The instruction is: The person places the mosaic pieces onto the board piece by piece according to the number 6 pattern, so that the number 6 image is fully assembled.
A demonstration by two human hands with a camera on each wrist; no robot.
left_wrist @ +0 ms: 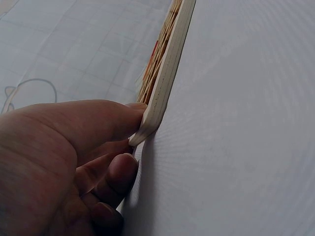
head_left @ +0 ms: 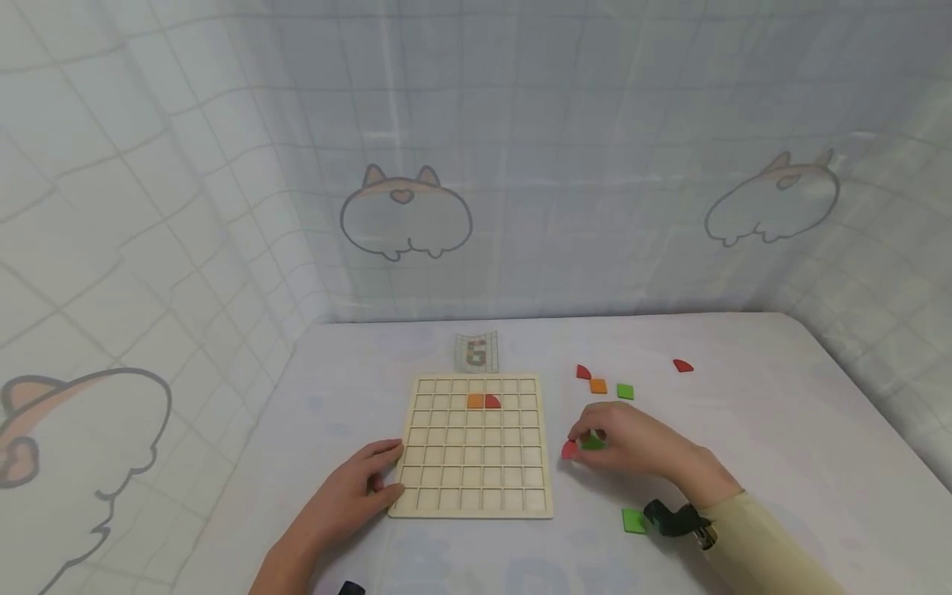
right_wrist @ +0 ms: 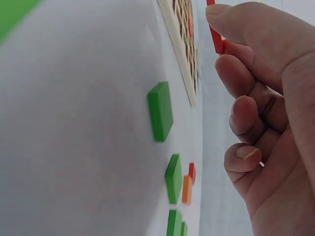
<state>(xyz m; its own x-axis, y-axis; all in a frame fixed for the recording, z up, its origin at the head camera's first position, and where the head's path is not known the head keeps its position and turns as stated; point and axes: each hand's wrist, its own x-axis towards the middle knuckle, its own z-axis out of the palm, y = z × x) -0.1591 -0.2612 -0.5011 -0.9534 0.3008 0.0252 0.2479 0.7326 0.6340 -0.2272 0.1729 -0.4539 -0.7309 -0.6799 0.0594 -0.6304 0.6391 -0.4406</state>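
Observation:
My right hand point(head_left: 628, 438) pinches a red quarter-circle tile point(right_wrist: 215, 32) between thumb and fingers, just right of the pale wooden grid board point(head_left: 476, 518). A green tile point(head_left: 592, 443) lies by those fingertips, partly covered by the hand in the head view. On the board's left side rests my left hand point(head_left: 349, 496), thumb and fingertips spread along the edge, with the thumb point(left_wrist: 106, 120) close to the corner. An orange square tile point(head_left: 475, 401) and another red quarter-circle tile point(head_left: 492, 402) sit side by side in cells of an upper row.
Beyond my right hand lie a red quarter-circle point(head_left: 583, 372), an orange square point(head_left: 598, 386) and a green square point(head_left: 625, 391). Farther right is another red quarter-circle point(head_left: 683, 365). A green square point(head_left: 634, 521) lies near my right wrist. Behind the board is a patterned card point(head_left: 477, 353).

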